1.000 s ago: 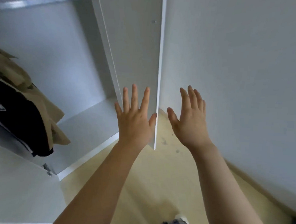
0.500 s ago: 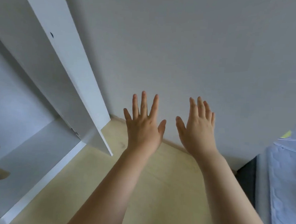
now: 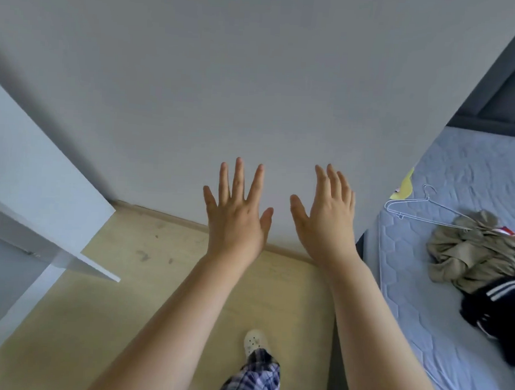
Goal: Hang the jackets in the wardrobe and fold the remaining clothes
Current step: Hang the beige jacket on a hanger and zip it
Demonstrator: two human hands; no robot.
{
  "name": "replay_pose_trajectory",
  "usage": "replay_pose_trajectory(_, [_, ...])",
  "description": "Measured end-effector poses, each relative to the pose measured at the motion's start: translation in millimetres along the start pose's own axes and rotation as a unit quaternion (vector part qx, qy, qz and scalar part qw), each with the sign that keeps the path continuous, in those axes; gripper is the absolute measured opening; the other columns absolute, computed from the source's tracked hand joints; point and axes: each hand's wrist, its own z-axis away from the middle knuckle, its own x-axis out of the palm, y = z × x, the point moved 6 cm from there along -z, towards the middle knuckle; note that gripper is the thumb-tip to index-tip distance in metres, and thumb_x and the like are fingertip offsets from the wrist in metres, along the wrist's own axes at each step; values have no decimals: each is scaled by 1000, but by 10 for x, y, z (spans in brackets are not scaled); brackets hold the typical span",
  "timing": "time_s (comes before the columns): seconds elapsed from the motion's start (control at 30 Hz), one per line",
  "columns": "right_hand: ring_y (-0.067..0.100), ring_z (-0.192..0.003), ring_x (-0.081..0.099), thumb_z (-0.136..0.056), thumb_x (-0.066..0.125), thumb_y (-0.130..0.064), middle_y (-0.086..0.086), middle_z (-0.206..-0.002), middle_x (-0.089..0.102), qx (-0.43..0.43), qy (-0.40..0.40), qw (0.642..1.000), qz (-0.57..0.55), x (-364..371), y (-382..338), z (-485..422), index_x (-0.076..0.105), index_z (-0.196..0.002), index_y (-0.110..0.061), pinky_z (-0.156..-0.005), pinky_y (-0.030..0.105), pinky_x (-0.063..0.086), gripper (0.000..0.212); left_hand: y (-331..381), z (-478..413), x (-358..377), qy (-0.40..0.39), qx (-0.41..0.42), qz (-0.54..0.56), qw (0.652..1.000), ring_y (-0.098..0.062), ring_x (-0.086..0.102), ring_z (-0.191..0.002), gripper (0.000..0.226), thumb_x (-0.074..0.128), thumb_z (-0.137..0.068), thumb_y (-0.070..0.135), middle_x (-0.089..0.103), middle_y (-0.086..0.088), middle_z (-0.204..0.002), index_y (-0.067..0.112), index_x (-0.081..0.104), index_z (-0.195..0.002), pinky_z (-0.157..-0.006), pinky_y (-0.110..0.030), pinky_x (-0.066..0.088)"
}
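Left hand (image 3: 237, 220), right hand (image 3: 326, 219): both empty, fingers straight and spread, raised side by side left of bed (image 3: 417, 307). On bed: crumpled khaki jacket (image 3: 470, 259), black striped garment (image 3: 500, 321) touching it, wire hanger (image 3: 400, 214) at jacket's far side. Clothes well apart from hands, nearer right hand. Wardrobe door (image 3: 41, 198) far left of bed; inside hidden.

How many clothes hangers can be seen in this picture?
1. A white wire hanger lies on the mattress, with one end reaching the crumpled khaki garment. More hangers may be hidden under the clothes pile or out of frame.
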Motion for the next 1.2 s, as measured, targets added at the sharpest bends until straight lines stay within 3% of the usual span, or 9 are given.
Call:
replay_pose_trajectory(0.17, [27, -146, 8, -96, 43, -42, 11, -158, 16, 11, -9, 999, 40, 188, 405, -639, 22, -149, -12, -118, 45, 9, 65, 166, -783, 492, -23, -6, 29, 999, -27, -20, -145, 76, 26, -96, 53, -21, -4, -158, 30, -31, -141, -114, -51, -4])
replay_pose_trajectory(0.53, [29, -137, 21, -92, 52, -35, 10, -154, 24, 57, -38, 995, 69, 428, 1200, -1716, 30, -145, -10, -112, 41, 21, 63, 558, -1977, 1342, -79, 14, 49, 996, -27, -24, -143, 79, 21, -96, 54, -30, -5, -155, 32, -48, -127, -114, -46, -7])
replay_pose_trajectory(0.83, [27, -138, 22, -92, 53, -31, 11, -151, 30, -24, -137, 989, 56, 1070, 1716, -1973, 35, -142, -9, -112, 40, 23, 58, 686, -1875, 2024, -93, 12, 96, 991, -25, -21, -144, 78, 34, -98, 46, -25, -4, -155, 33, -30, -140, -115, -47, -3])
replay_pose_trajectory(1.03, [27, -137, 23, -93, 53, -29, 11, -150, 31, -76, -212, 972, 64, 1688, 2383, -1904, 36, -142, -8, -113, 41, 25, 56, 665, -1543, 2775, -104, -100, 103, 984, -26, -16, -146, 77, 38, -98, 41, -17, -6, -159, 33, -24, -143, -115, -49, 0])
replay_pose_trajectory(1.2, [30, -135, 28, -92, 56, -25, 14, -147, 35, -87, -219, 971, 50, 2286, 2901, -1600, 40, -139, -4, -110, 43, 29, 54, 755, -1161, 3552, -117, -132, 103, 979, -28, -14, -146, 78, 40, -97, 41, -13, -8, -159, 33, -23, -142, -116, -50, 2])
